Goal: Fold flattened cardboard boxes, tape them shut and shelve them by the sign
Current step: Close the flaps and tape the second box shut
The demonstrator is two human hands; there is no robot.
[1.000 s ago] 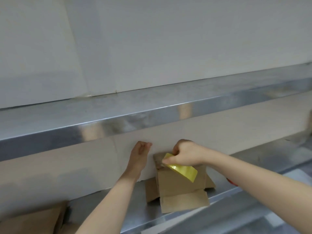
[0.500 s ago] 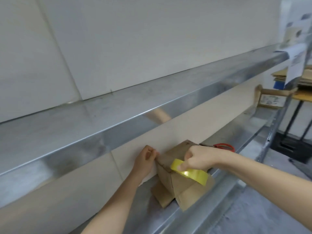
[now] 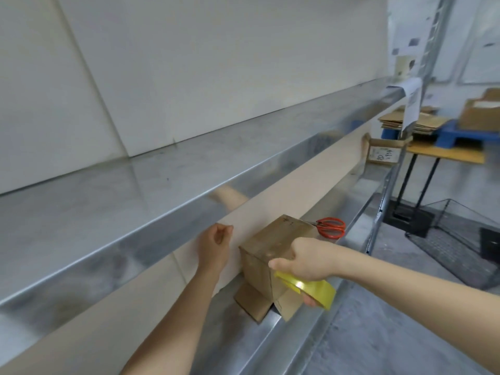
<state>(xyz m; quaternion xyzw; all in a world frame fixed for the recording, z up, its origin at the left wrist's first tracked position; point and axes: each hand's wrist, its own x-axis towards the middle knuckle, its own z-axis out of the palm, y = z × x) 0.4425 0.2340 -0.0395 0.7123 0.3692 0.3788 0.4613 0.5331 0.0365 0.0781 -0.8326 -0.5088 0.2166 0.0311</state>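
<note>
The box (image 3: pixel 273 255) sits on the metal shelf (image 3: pixel 297 334) by the wall, flaps loose below, while the right hand (image 3: pixel 300 262) grips a yellow tape roll (image 3: pixel 311 289) against its near face, likely to seal it, and the left hand (image 3: pixel 215 249) hovers beside, fingers loosely curled, holding nothing.

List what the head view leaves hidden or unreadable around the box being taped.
Head view:
- Print on the sign: too small and blurred.
- Blade tips of the scissors: behind the cardboard box.
- Tape's loose end: covered by the right hand gripping the tape roll.
</note>
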